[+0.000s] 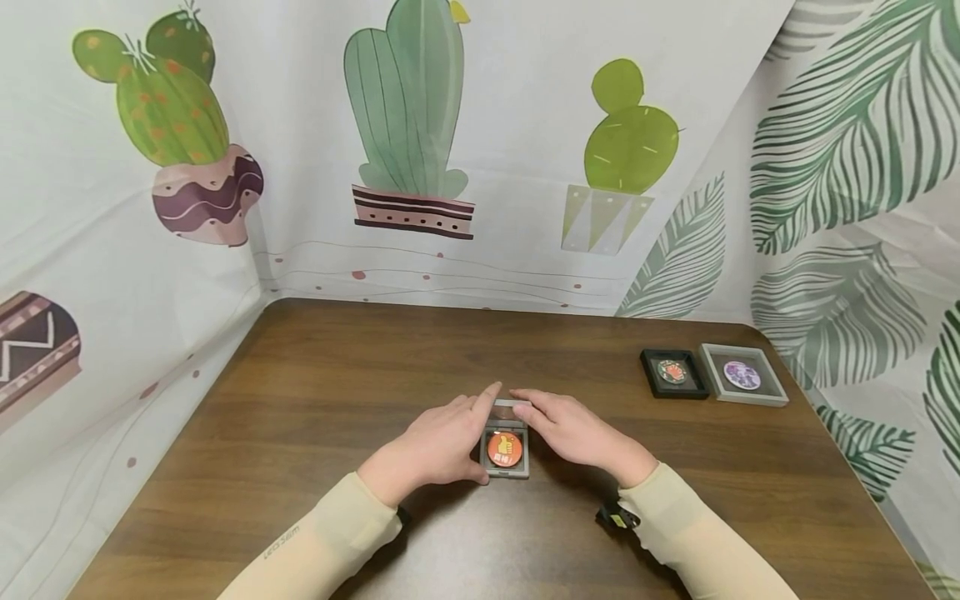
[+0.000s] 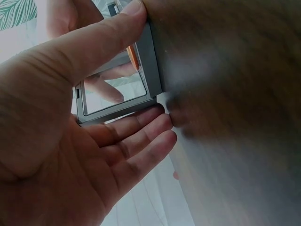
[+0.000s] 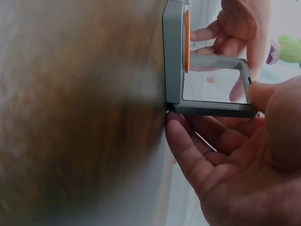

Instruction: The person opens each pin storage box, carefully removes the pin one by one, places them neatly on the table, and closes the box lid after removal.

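A small grey display case point(image 1: 514, 475) stands on the table with its clear-windowed lid point(image 3: 216, 110) raised upright at the far side. In its base sits a round orange badge point(image 1: 505, 448) with a yellow thumbs-up. My left hand point(image 1: 442, 437) holds the case from the left, thumb at the near left corner of the base and fingers behind the raised lid. On the other side, my right hand point(image 1: 573, 427) pinches the lid, its thumb on the lid's upper edge and its fingers behind it.
At the back right of the brown table point(image 1: 360, 350) lie a black case point(image 1: 651, 375) with a round badge and a light grey case point(image 1: 772, 390) with a purple badge, side by side. A cactus-print cloth point(image 1: 300, 150) hangs behind the table.
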Motion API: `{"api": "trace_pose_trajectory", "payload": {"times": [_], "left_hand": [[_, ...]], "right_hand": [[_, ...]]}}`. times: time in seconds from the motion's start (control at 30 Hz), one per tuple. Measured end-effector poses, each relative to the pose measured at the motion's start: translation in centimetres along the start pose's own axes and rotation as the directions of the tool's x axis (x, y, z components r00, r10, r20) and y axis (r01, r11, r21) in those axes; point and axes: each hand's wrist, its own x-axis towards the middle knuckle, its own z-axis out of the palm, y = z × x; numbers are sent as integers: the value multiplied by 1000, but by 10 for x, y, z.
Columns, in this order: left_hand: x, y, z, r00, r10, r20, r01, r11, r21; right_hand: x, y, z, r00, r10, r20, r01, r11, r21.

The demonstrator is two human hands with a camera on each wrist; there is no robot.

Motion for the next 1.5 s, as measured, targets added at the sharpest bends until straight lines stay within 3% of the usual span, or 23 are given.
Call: {"api": "trace_pose_trajectory", "payload": {"times": [0.3,0.5,0.77,1.07,1.3,1.5], "left_hand": [[-1,1,-2,1000,6,4,-6,1000,-28],[0,1,0,1000,1,8,-1,1000,-29],[1,-1,3,1000,1,-2,-1,999,-43],[1,-1,3,1000,0,6,0,999,-37],[1,-1,2,1000,2,3,-2,999,-37],[1,-1,3,1000,6,-1,-6,999,-33]], "right_hand": [[2,0,2,999,42,-27,-41,998,37],[3,1,4,994,98,-41,-93,989,114],[4,0,5,989,125,-76,-117,988,101],[1,6,-3,1000,-20,2,20,1000,17],[-4,9,-8,981,-178,83,180,983,-24],[-4,12,-5,971,-212,107,213,977,-3]]}}
